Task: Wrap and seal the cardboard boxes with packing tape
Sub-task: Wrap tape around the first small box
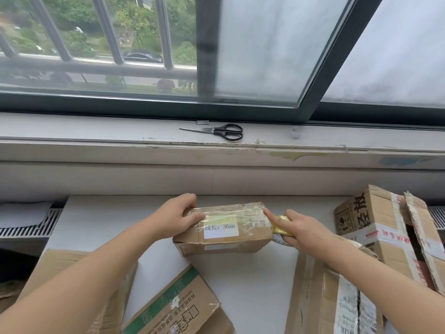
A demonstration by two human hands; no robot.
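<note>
Leftmost on the white surface [240,280] was a plain brown box [120,300] half under my forearm, with a green-printed box [178,307] next to it, nearer me. Neither mattered just then.

My left hand [179,214] was clamped on the left end of the small box [228,239], fingers hooked over the far edge and thumb on top, pinning it flat in the middle of the surface. That box had glossy clear tape over its top and a white label [221,229] showing through.

Straight above it, the scissors [216,131] sat on the windowsill [96,133], well out of reach.

My right hand [308,233] was on the other end, apart from the left by the box's whole length. It was curled round the tape roll [280,225] (yellow wrapper), with the index finger stuck out and pressing on the box's right edge.

Further right were a taped-up carton [337,297] under my arm and a big open box [375,227] at the back.

So I'd say I was mid-wrap, smoothing a strip down at that right end. Next I'd probably need to pull the roll round the end while the left hand kept things steady, then fetch the scissors to cut.
</note>
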